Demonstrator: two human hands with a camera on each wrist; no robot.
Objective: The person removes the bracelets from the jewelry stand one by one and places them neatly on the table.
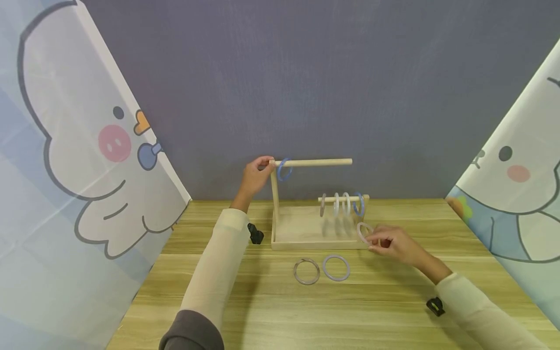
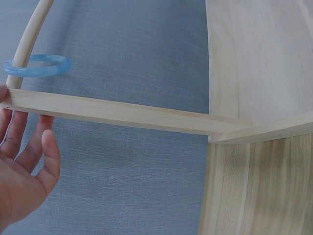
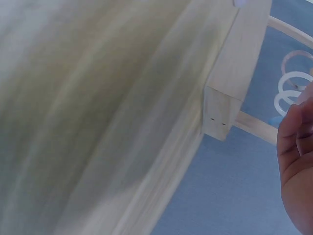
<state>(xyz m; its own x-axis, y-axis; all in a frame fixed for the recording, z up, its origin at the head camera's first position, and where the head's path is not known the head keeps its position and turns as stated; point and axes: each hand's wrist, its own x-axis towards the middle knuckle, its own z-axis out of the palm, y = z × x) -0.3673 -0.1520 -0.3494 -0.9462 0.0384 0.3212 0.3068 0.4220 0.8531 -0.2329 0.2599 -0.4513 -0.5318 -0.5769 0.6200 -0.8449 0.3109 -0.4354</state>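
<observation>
- Stand (image 1: 302,223): pale wood, faintly grained.
- Upper ring (image 2: 36,72), on the stand's upper bar (image 1: 323,162): translucent blue.
- Lower bar (image 1: 329,199), left to right: brownish ring (image 1: 322,206), two white rings (image 1: 336,204), deeper-blue ring (image 1: 362,205).
- Ring in the right hand (image 1: 391,245): whitish ring (image 1: 359,233).
- Lying on the tabletop (image 1: 350,316): grey-brown ring (image 1: 295,272), pale lilac ring (image 1: 324,267).
- Tabletop: yellow-green, streaked wood grain.
- Backdrop (image 1: 306,87): muted blue-grey.
- Side panels (image 1: 65,97): white cartoon figures, pink cheeks.

Table (image 1: 306,316) — stand (image 1: 299,224), rings (image 1: 336,279), black objects (image 1: 256,236)
</observation>
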